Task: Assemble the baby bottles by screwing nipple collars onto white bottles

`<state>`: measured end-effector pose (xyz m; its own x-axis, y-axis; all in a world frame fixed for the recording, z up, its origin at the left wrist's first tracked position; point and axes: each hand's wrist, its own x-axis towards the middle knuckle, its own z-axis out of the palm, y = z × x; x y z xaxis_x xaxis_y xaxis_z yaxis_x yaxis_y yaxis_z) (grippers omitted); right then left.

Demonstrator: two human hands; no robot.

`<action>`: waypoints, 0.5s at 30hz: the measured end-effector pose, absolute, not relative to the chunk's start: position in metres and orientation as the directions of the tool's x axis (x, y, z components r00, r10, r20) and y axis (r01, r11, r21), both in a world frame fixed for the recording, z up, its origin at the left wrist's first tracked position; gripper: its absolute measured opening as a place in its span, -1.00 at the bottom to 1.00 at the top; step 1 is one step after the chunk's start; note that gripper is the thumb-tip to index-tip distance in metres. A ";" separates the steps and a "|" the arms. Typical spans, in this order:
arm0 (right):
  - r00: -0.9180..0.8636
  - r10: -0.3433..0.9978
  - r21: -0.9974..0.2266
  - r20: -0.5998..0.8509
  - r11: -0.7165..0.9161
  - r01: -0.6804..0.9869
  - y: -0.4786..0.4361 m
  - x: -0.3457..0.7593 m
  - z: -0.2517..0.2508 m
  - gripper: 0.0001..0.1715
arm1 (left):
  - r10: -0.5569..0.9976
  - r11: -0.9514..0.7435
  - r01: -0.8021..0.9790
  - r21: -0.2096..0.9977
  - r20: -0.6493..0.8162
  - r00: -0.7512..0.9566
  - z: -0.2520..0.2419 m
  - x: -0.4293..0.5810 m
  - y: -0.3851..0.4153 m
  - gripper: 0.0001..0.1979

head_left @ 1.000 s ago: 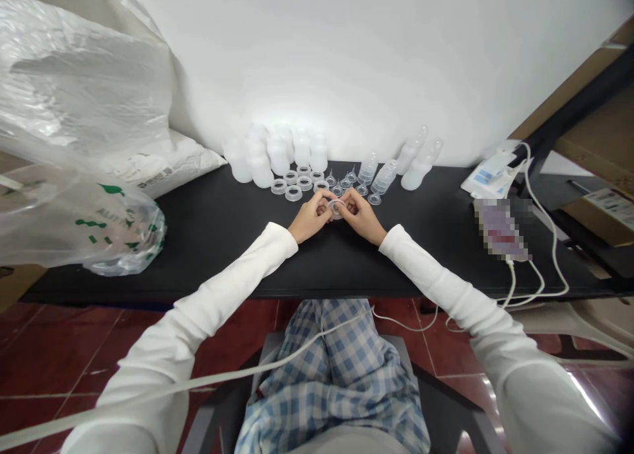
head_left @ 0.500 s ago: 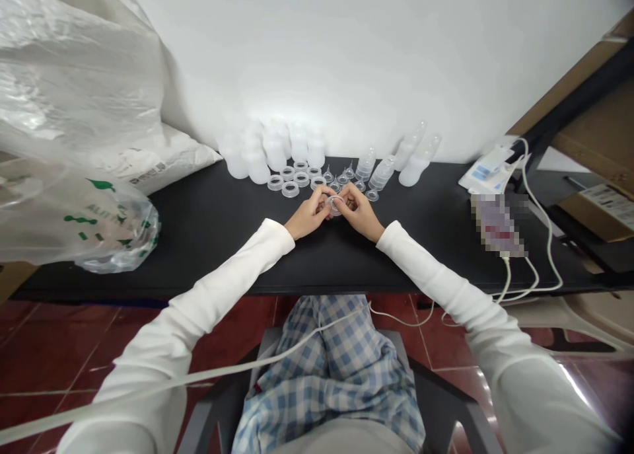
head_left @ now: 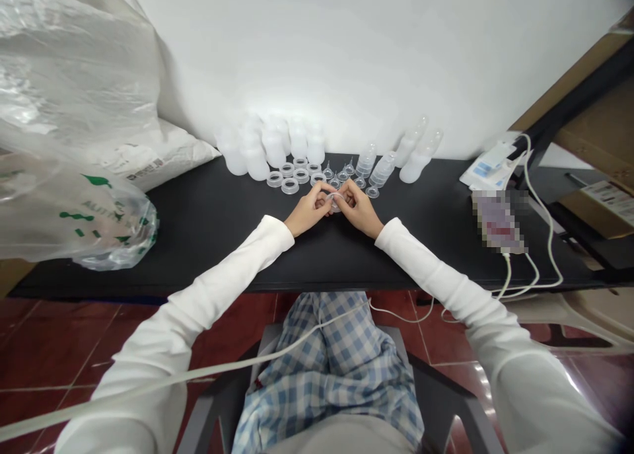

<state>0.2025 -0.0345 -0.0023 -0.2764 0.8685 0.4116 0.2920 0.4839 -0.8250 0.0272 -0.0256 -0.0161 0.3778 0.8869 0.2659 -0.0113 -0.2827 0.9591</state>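
Note:
My left hand and my right hand meet over the table's middle. Both have their fingers closed on a clear bottle collar ring, gripping it from opposite sides. Fingers cover part of it, so I cannot tell whether a nipple sits inside. Just beyond my left hand lie several loose collar rings. Several clear bottle nipples rest beyond my fingertips, points up. Stacked clear caps stand beyond my right hand.
Several frosted bottles stand against the wall, and capped bottles are to the right. Plastic bags crowd the table's left side. A pixelated device with white cables lies at right. One cable crosses my lap.
The view has shifted very slightly. Both hands stay around the collar ring in nearly the same place, with only a slight change in their fingers.

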 end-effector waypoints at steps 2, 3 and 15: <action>-0.283 0.873 -0.826 0.398 0.475 0.303 -0.033 0.203 -0.003 -0.63 | 0.896 -0.253 -0.062 0.965 0.258 0.362 -0.017 0.027 -0.023 -0.70; -0.291 0.874 -0.828 0.389 0.470 0.306 -0.033 0.204 -0.003 -0.63 | 0.903 -0.235 -0.084 0.968 0.250 0.351 -0.017 0.027 -0.022 -0.70; -0.359 0.857 -0.863 0.370 0.460 0.209 -0.019 0.208 -0.014 -0.56 | 0.936 -0.200 -0.072 0.977 0.213 0.280 -0.017 0.028 -0.023 -0.71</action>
<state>0.2075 -0.0191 -0.0144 -0.3589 0.8570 0.3698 0.2090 0.4600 -0.8630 0.0283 -0.0231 -0.0170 0.2799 0.9362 0.2128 -0.0724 -0.2004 0.9770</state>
